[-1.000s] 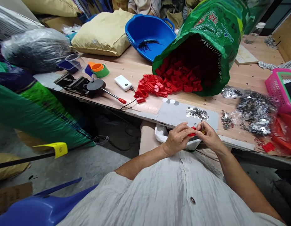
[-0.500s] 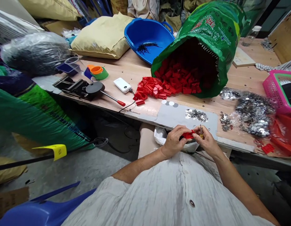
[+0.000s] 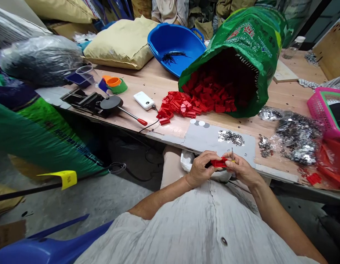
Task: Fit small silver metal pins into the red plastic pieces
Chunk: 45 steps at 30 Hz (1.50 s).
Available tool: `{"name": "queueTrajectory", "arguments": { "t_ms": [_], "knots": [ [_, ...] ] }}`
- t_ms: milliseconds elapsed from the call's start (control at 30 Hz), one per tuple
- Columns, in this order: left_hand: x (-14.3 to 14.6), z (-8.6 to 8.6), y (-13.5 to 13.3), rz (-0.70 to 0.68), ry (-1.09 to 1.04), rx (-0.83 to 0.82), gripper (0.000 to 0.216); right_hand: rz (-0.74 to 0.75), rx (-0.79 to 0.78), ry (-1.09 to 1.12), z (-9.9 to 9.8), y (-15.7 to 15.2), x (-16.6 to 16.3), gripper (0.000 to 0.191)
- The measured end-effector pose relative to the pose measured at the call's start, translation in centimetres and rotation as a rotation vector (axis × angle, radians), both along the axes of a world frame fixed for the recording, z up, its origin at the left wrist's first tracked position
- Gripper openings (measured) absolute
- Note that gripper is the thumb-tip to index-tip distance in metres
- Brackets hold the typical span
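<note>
Just below the table's front edge, my left hand (image 3: pixel 201 168) pinches a small red plastic part (image 3: pixel 219 163). My right hand (image 3: pixel 241 169) touches the same part from the right, its fingers closed on a thin metal tool (image 3: pixel 232 154) with a yellow handle that points upward. Behind them, a grey mat (image 3: pixel 211 137) carries a little heap of shiny metal pieces (image 3: pixel 230 137). More red parts (image 3: pixel 177 104) spill from a green sack (image 3: pixel 241 47) lying on its side.
On the wooden table (image 3: pixel 282 97) stand a blue basin (image 3: pixel 174 46), a white power bank (image 3: pixel 144 100), a black hand press with a red-tipped lever (image 3: pixel 104 102), orange and green cups (image 3: pixel 115 83), bags of metal pieces (image 3: pixel 298 134) and a pink basket (image 3: pixel 324 106). Another person sits at the far side.
Both hands have stayed together on the red part, shifting slightly down and left. The red part now shows more between the fingers.
</note>
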<state>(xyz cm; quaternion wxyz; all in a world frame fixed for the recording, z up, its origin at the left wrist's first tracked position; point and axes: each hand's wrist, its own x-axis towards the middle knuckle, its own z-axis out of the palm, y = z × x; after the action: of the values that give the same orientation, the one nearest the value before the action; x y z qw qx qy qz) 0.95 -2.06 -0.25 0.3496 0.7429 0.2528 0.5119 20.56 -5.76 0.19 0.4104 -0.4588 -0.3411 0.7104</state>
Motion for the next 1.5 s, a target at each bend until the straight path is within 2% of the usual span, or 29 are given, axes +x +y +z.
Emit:
{"name": "queueTrajectory", "arguments": {
  "t_ms": [133,233,300,400,467,533,633,800,967,1067,1167,1267,1400,1500],
  "knots": [
    [-0.6,-0.7,0.4,0.008,-0.047,-0.090,0.030,0.042,-0.012,0.011,0.3,0.7,-0.6,0.042],
    [-1.0,-1.0,0.9,0.020,-0.085,-0.239,0.030,0.125,0.060,-0.092,0.6,1.9,-0.7,0.044],
    [-1.1,-0.9,1.3,0.018,-0.161,-0.399,0.031,0.128,0.182,-0.311,0.9,3.3,-0.4,0.041],
    [-1.3,-0.4,1.8,-0.035,-0.317,-0.687,0.035,-0.035,0.458,-0.862,1.1,6.2,0.3,0.025],
    [-1.4,-0.1,2.2,-0.054,-0.401,-0.802,0.038,-0.084,0.607,-1.160,1.0,8.4,0.5,0.019],
    [-1.5,0.1,2.4,-0.039,-0.462,-0.834,0.043,-0.024,0.674,-1.331,0.7,10.2,0.6,0.020],
    [-1.7,-0.1,2.6,-0.030,-0.538,-0.864,0.048,0.113,0.676,-1.445,0.2,12.2,0.6,0.019],
    [-1.9,-0.3,2.8,-0.057,-0.568,-0.905,0.042,0.214,0.664,-1.463,0.0,13.5,0.6,0.013],
    [-1.8,0.0,2.8,-0.063,-0.598,-0.946,0.044,0.097,0.636,-1.402,0.4,13.1,0.9,0.010],
    [-1.7,0.4,2.8,-0.083,-0.628,-1.000,0.046,0.010,0.608,-1.264,1.1,11.9,1.2,0.009],
    [-1.5,0.8,2.9,-0.096,-0.638,-1.039,0.047,0.042,0.606,-1.100,1.8,10.1,1.5,0.015],
    [-1.3,1.1,2.9,-0.114,-0.646,-1.052,0.048,0.068,0.621,-1.054,2.3,8.4,1.5,0.016],
    [-0.9,1.0,2.8,-0.132,-0.639,-1.034,0.048,-0.041,0.586,-1.008,2.7,6.6,0.5,0.011],
    [-0.7,0.9,2.8,-0.133,-0.613,-1.015,0.048,-0.085,0.559,-0.889,3.2,5.6,-0.7,0.012]
  ]
}}
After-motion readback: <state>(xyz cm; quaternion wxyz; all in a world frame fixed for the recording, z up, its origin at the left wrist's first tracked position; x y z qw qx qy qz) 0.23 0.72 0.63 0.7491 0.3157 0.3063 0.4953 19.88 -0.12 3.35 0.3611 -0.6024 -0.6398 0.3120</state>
